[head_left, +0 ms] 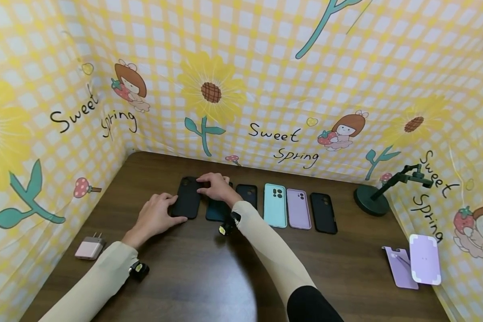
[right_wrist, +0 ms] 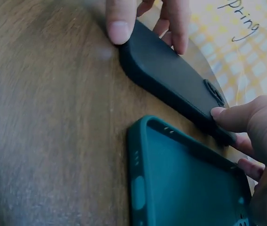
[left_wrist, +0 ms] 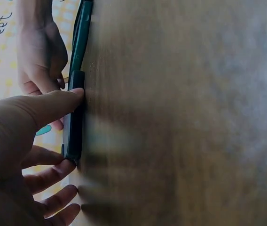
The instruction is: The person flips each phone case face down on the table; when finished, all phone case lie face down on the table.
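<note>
A black phone case lies back up at the left end of a row on the table. My left hand holds its near end, thumb at one corner and fingers along the left edge. With thumb and fingers, my right hand pinches its far right corner beside the camera opening. Just right of it is a dark teal phone case, hollow side up, partly hidden under my right hand in the head view. In the left wrist view, the black case's side edge shows between the left thumb and fingers.
Rightward the row continues with a dark case, a turquoise case, a lilac case and another black case. A green stand and lilac holder are at right. A charger plug sits at left.
</note>
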The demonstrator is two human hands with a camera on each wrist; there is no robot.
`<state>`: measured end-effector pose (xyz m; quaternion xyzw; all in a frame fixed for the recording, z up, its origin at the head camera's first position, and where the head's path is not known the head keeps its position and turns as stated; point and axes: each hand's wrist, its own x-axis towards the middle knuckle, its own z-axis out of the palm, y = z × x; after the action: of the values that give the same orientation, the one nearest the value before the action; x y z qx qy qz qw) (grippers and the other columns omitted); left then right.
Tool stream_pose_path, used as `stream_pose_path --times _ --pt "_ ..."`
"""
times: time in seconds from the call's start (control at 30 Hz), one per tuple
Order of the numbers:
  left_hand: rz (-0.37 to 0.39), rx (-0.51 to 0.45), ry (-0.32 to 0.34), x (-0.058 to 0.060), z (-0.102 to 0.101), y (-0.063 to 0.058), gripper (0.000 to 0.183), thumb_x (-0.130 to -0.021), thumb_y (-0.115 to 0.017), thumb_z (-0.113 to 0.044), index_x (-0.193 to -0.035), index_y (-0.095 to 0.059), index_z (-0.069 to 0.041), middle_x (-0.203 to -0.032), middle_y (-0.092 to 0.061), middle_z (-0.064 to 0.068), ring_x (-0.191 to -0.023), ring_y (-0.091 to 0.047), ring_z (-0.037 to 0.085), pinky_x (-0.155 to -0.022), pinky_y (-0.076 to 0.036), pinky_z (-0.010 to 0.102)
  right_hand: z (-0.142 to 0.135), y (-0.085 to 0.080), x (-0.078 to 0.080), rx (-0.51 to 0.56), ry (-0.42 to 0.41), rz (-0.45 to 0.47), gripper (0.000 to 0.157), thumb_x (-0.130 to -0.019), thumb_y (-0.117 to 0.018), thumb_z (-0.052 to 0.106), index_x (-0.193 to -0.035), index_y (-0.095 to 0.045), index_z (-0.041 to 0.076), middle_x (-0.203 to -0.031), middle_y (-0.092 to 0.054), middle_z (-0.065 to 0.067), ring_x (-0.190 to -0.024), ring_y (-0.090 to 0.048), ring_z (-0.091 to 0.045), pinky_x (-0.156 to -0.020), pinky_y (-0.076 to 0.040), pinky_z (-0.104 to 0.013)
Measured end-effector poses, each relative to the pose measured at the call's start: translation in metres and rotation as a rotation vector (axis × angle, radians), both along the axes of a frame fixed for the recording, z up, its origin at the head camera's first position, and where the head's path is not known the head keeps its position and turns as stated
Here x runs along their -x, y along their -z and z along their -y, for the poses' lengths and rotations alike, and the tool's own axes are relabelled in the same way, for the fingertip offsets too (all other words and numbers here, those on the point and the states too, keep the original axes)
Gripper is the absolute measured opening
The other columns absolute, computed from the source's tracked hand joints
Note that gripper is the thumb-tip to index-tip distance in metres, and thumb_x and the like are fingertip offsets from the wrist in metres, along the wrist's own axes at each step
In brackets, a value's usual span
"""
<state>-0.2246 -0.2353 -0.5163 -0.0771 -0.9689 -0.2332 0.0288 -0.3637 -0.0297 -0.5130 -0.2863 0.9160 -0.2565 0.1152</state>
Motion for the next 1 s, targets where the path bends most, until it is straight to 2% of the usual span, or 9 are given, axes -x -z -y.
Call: stream_pose_path --times 0.23,0.37,0.5,0.6,0.7,0.9,1.0 --pt "0.020 0.010 0.022 0.001 -0.002 -0.004 0.084 -0.084 -0.083 -0.044 -0.144 -0.055 0.006 -0.138 -0.057 0.027 -0.120 -0.051 0.046 -0.097 -0.045 0.062 -0.006 -0.003 -0.004 -0.098 -0.047 -0.039 0.045 -0.103 -0.062 0.040 -0.146 -0.059 0.027 -0.158 -0.049 0.004 -0.148 -0.040 -0.024 -0.106 -0.025 -0.045" --pt "0.031 -0.011 0.018 -0.001 -0.004 -0.006 0.087 -0.083 -0.083 -0.046 -0.147 -0.052 0.003 -0.141 -0.054 0.026 -0.124 -0.049 0.046 -0.099 -0.044 0.062 -0.020 -0.009 -0.002 -0.073 -0.069 -0.056 0.049 -0.104 -0.060 0.041 -0.151 -0.054 0.027 -0.160 -0.045 0.000 -0.148 -0.041 -0.026 -0.105 -0.027 -0.045" --pt "-0.033 -0.058 0.027 -0.004 -0.008 -0.008 0.079 -0.085 -0.083 -0.044 -0.147 -0.056 -0.004 -0.142 -0.053 0.024 -0.130 -0.045 0.045 -0.102 -0.043 0.063 -0.044 -0.020 0.006 -0.023 -0.052 -0.078 0.044 -0.105 -0.060 0.030 -0.148 -0.057 0.022 -0.156 -0.052 0.000 -0.145 -0.045 -0.023 -0.101 -0.028 -0.045" --pt "-0.087 -0.073 0.073 -0.005 -0.016 -0.011 0.068 -0.085 -0.083 -0.040 -0.142 -0.062 -0.008 -0.140 -0.056 0.021 -0.132 -0.044 0.044 -0.104 -0.041 0.064 -0.065 -0.025 0.013 -0.025 -0.034 -0.070 0.039 -0.104 -0.061 0.021 -0.143 -0.062 0.020 -0.151 -0.057 0.001 -0.142 -0.049 -0.022 -0.101 -0.028 -0.045" --pt "-0.109 -0.057 0.130 -0.003 -0.028 -0.013 0.061 -0.086 -0.083 -0.037 -0.138 -0.066 -0.011 -0.137 -0.060 0.018 -0.133 -0.045 0.043 -0.106 -0.040 0.065 -0.084 -0.028 0.015 -0.042 -0.034 -0.039 0.035 -0.104 -0.060 0.017 -0.139 -0.066 0.019 -0.150 -0.058 0.000 -0.143 -0.050 -0.024 -0.105 -0.028 -0.048" --pt "-0.085 0.001 0.225 0.006 -0.054 -0.014 0.060 -0.088 -0.081 -0.037 -0.141 -0.064 -0.015 -0.137 -0.062 0.016 -0.133 -0.046 0.042 -0.107 -0.039 0.064 -0.100 -0.029 0.012 -0.100 -0.058 -0.015 0.031 -0.105 -0.058 0.017 -0.135 -0.069 0.018 -0.153 -0.056 0.000 -0.145 -0.048 -0.025 -0.110 -0.030 -0.050" --pt "-0.067 0.046 0.247 0.008 -0.065 -0.012 0.058 -0.088 -0.081 -0.036 -0.140 -0.065 -0.018 -0.135 -0.063 0.015 -0.131 -0.048 0.041 -0.105 -0.041 0.062 -0.102 -0.025 0.012 -0.126 -0.063 -0.006 0.031 -0.106 -0.057 0.016 -0.134 -0.069 0.018 -0.154 -0.055 0.001 -0.146 -0.047 -0.025 -0.113 -0.029 -0.051"
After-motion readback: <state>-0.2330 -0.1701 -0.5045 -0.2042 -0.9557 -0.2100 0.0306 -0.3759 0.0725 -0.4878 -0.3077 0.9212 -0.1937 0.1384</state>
